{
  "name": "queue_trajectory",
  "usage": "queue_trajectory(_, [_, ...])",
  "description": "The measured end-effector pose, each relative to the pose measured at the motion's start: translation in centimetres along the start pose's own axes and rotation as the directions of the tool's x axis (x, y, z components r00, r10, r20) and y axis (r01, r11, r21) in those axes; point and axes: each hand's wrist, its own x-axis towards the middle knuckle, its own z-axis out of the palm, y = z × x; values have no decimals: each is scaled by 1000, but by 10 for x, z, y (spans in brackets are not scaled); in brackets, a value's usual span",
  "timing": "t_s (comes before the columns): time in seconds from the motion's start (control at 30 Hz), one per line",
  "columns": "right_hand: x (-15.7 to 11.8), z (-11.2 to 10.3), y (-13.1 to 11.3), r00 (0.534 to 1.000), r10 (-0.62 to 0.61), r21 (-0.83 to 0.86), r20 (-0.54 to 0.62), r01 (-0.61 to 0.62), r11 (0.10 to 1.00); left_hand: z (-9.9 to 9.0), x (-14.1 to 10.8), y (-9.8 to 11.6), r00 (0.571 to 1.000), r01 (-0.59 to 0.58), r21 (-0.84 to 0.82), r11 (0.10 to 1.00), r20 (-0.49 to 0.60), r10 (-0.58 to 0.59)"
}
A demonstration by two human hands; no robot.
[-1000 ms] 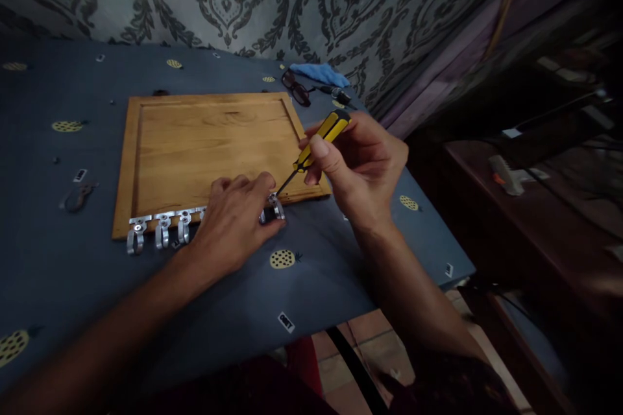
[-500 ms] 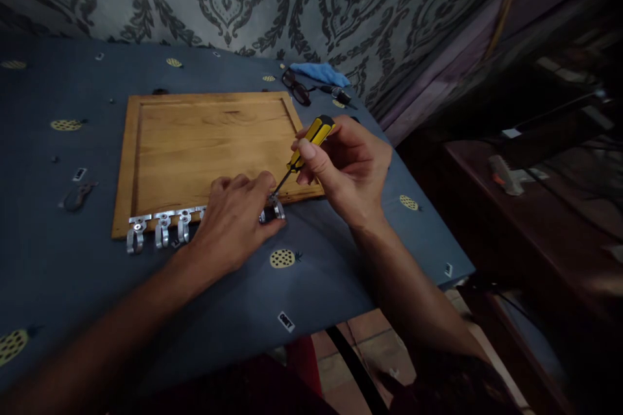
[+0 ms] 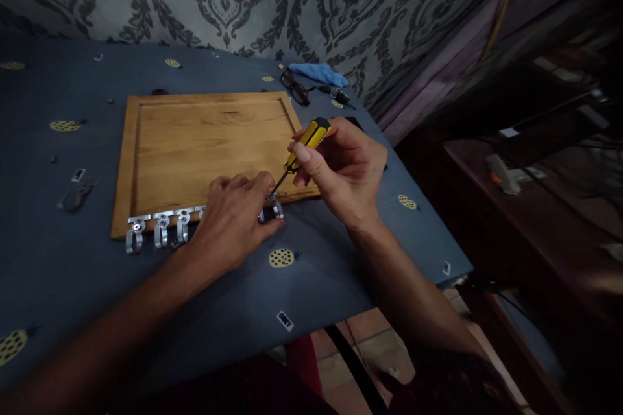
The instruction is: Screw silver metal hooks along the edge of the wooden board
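Note:
A yellow-and-black screwdriver (image 3: 315,134) is pinched between the thumb and fingers of my right hand (image 3: 348,172). It leans down to the left, its tip at the base of a silver metal clip (image 3: 277,209). My left hand (image 3: 236,214) lies over the front edge of the wooden board (image 3: 209,142), its thumb and forefinger closed around that clip. Left of this hand, several similar metal clips (image 3: 162,231) hang from a metal strip (image 3: 153,215) along the same edge. The middle of the strip is hidden under my left hand.
Sunglasses (image 3: 295,87), a blue cloth (image 3: 318,73) and a dark item with a metal part (image 3: 338,95) lie behind the board's right corner. A small grey clip-like piece (image 3: 78,196) is on the blue tablecloth (image 3: 58,259) at left. Dark furniture (image 3: 525,220) stands at right.
The screwdriver handle and my right hand have shifted very slightly in view. Its tip stays at the clip, and my left hand keeps its place.

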Motion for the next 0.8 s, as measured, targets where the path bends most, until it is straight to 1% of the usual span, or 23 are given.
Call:
queue_trajectory(0.2, [1,1,0,1000,22,18,1,-22,1000,1,0,0,1000,-8,11,1000,-16,8])
queue_trajectory(0.37, [4,0,-2,999,46,78,24,-47,996,0,1,-1,1000,-9,7,1000,-13,9])
queue_trajectory(0.43, [6,-3,-4,997,49,83,62,-54,995,0,1,-1,1000,-6,13,1000,-12,6])
queue_trajectory(0.53, [8,-8,-6,986,58,60,155,-68,996,0,0,0,1000,-3,23,1000,-15,4])
queue_trajectory(0.6, [8,-10,-6,983,42,63,180,-54,997,0,0,0,1000,-4,24,1000,-20,5])
queue_trajectory(0.7, [7,-9,-5,989,23,79,148,-35,996,1,0,0,1000,-6,21,1000,-22,6])
queue_trajectory(0.8, [5,-5,-4,991,57,98,119,-69,993,1,0,-1,1000,-11,12,1000,-20,11])
